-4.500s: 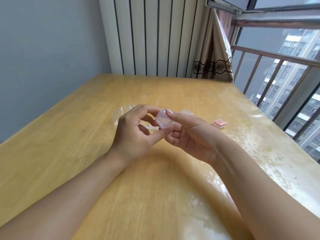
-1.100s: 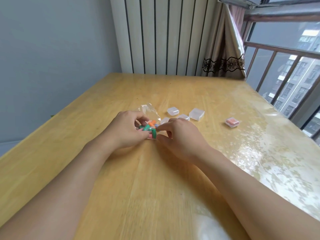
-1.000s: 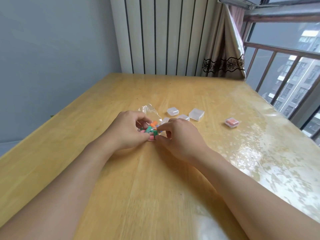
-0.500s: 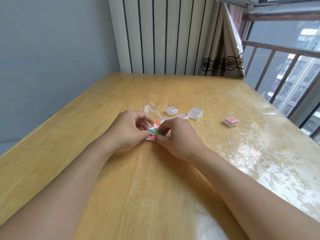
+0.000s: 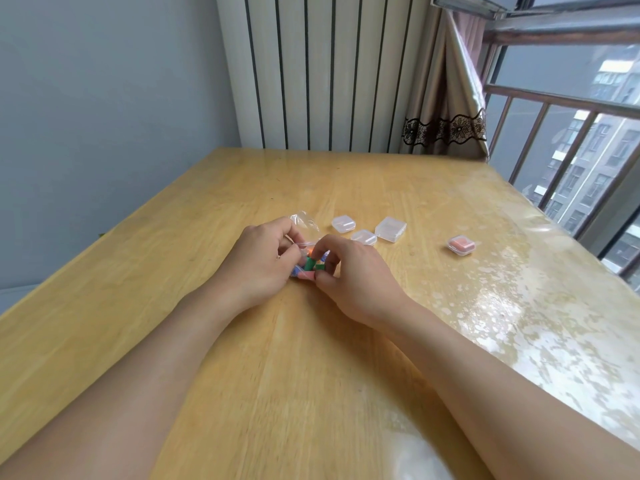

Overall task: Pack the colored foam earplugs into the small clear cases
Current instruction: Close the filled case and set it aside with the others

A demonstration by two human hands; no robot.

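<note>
Fingertips (image 5: 320, 278) of both hands are pinching the clear bag (image 5: 304, 223) of colored earplugs (image 5: 309, 264), left hand (image 5: 263, 261) steadying, right hand (image 5: 349, 271) working one free; empty clear cases (image 5: 390, 229) are waiting just beyond.

My one head-worn wide-angle camera looks forward and down across the pale wooden table (image 5: 166, 306); my forearms rise from the bottom corners, the hands close, mid-frame, window at upper right.
</note>
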